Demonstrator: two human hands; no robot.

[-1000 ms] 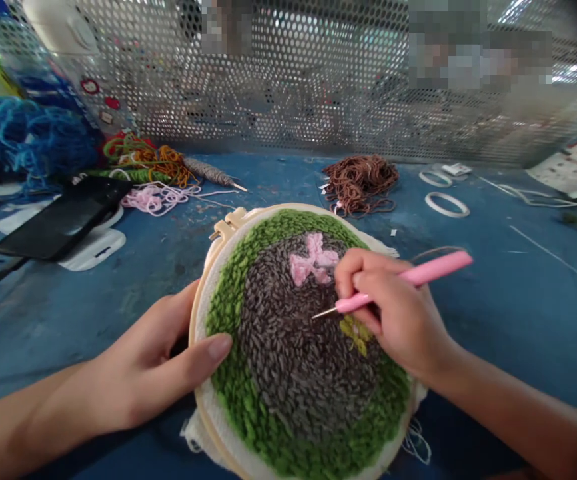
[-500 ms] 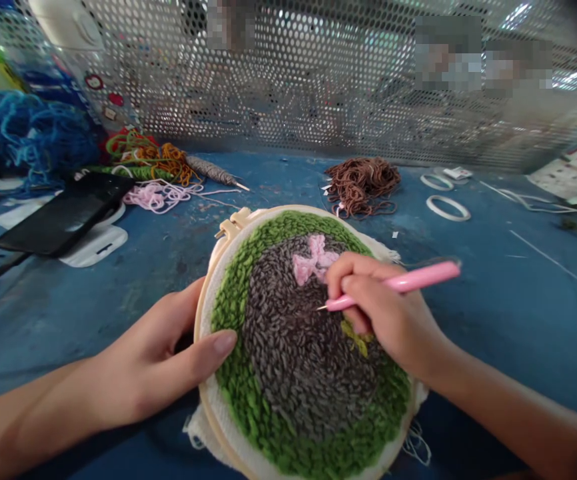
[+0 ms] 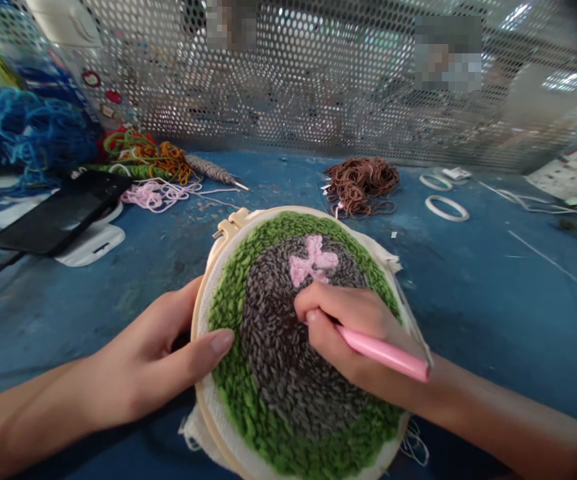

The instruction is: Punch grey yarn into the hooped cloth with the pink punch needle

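My left hand (image 3: pixel 153 353) grips the left rim of a wooden embroidery hoop (image 3: pixel 199 320), thumb on the front and fingers behind. Stretched in the hoop is a cloth with a ring of green yarn loops (image 3: pixel 228 293) around a dark grey middle (image 3: pixel 273 333). A pink flower (image 3: pixel 313 260) of yarn sits near the top of the grey. My right hand (image 3: pixel 353 333) is closed around a pink punch needle pen (image 3: pixel 383 353), its fingers close against the grey loops. The needle's tip is hidden by the fingers, and a thread runs from the pen's back end.
A black phone (image 3: pixel 63 213) and blue yarn (image 3: pixel 28 133) lie at left. Behind the hoop are pink yarn (image 3: pixel 158 193), a grey yarn spindle (image 3: pixel 213 172) and a brown yarn bundle (image 3: pixel 361 187). White rings (image 3: pixel 446 208) lie at right. A perforated metal panel (image 3: pixel 293 100) stands across the back.
My right hand has moved left and turned, bringing the fingers near the middle of the grey area; the pen's back end now points down to the right. My left hand keeps its hold.
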